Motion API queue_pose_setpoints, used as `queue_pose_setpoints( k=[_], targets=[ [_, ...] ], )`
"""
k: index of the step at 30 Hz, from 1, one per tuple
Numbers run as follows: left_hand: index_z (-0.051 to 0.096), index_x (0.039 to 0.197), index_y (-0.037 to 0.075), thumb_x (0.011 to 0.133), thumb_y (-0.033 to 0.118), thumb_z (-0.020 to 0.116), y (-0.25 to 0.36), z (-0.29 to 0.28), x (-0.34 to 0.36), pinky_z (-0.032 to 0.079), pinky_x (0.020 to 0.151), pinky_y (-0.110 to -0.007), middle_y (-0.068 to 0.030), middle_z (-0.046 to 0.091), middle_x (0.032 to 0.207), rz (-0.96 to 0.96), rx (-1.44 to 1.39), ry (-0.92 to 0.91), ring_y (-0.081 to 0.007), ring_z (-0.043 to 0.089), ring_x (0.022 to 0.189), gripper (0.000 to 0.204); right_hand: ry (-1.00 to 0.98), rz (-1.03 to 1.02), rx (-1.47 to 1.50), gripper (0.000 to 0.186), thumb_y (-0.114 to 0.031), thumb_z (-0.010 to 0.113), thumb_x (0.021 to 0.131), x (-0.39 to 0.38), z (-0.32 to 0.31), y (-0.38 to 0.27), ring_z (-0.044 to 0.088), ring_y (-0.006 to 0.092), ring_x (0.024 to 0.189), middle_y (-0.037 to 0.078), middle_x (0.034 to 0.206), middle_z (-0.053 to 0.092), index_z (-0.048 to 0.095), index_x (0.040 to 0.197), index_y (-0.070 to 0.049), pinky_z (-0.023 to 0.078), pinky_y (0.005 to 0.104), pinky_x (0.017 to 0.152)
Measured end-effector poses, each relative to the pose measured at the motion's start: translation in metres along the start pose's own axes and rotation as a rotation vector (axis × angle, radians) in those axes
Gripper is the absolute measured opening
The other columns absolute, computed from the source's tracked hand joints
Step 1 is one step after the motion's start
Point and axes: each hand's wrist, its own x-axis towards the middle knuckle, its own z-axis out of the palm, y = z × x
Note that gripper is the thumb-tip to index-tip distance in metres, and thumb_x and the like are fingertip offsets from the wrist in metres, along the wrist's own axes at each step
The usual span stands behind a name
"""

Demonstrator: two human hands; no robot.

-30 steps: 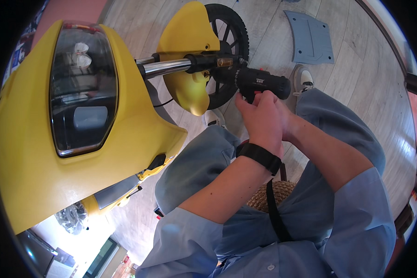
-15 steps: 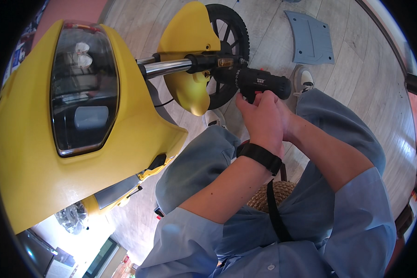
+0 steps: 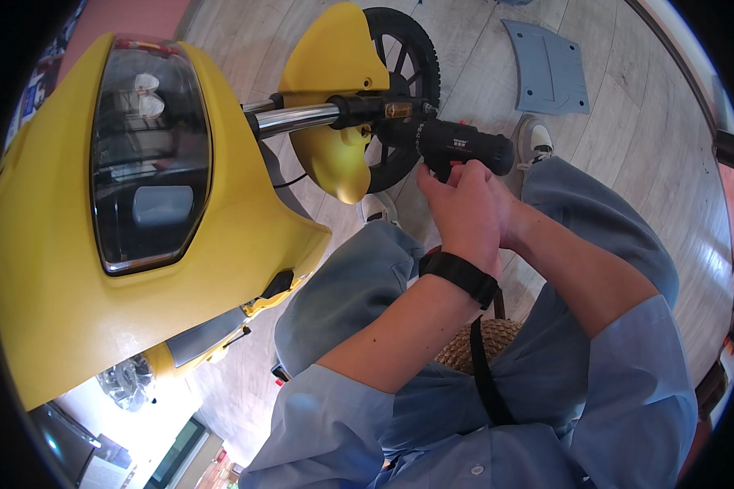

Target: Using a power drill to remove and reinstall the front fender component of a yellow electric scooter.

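Observation:
Both my hands are together on a black cordless drill (image 3: 465, 147), held level with its chuck pointing left. My left hand (image 3: 463, 200), with a black watch on its wrist, closes round the grip just under the drill's body, near a red trigger. Pressed close against it is my right hand (image 3: 504, 208), largely hidden behind the left, its fingers apparently wrapped on the same grip. The drill's tip reaches the yellow front fender (image 3: 334, 167), beside the fork leg (image 3: 298, 120); the exact contact point is too dark to make out. Behind the fender stands a black spoked wheel (image 3: 412, 61).
The scooter's large yellow front body with a dark headlight panel (image 3: 151, 163) fills the left side. A grey plastic panel (image 3: 546, 69) lies on the wood-plank floor at the upper right. My knees and shoes flank the drill, and a woven seat (image 3: 497, 336) is under me.
Almost nothing differs. The drill and both hands hold the same place at the fender, with only a very slight shift of the view.

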Motion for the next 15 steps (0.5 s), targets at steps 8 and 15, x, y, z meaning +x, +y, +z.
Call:
queue_pose_setpoints(
  k=[8, 15],
  targets=[
    [0.017, 0.146, 0.001, 0.079, 0.012, 0.056, 0.0, 0.0, -0.001, 0.04, 0.095, -0.033, -0.0128, 0.052, 0.116, 0.007, 0.002, 0.005, -0.0235, 0.053, 0.109, 0.078, -0.028, -0.057, -0.182, 0.024, -0.026, 0.046, 0.094, -0.009, 0.002, -0.006, 0.062, 0.0147, 0.08, 0.004, 0.087, 0.064, 0.062, 0.094, -0.008, 0.051, 0.0303, 0.073],
    [0.023, 0.142, 0.004, 0.079, 0.017, 0.059, -0.001, -0.001, -0.001, 0.03, 0.104, -0.037, -0.0126, 0.045, 0.128, -0.001, 0.002, -0.021, -0.0231, 0.042, 0.121, 0.074, -0.072, -0.005, 0.07, 0.024, -0.025, 0.045, 0.094, 0.002, -0.002, 0.001, 0.063, 0.015, 0.08, 0.005, 0.087, 0.064, 0.062, 0.094, -0.008, 0.051, 0.0306, 0.074]
  ],
)
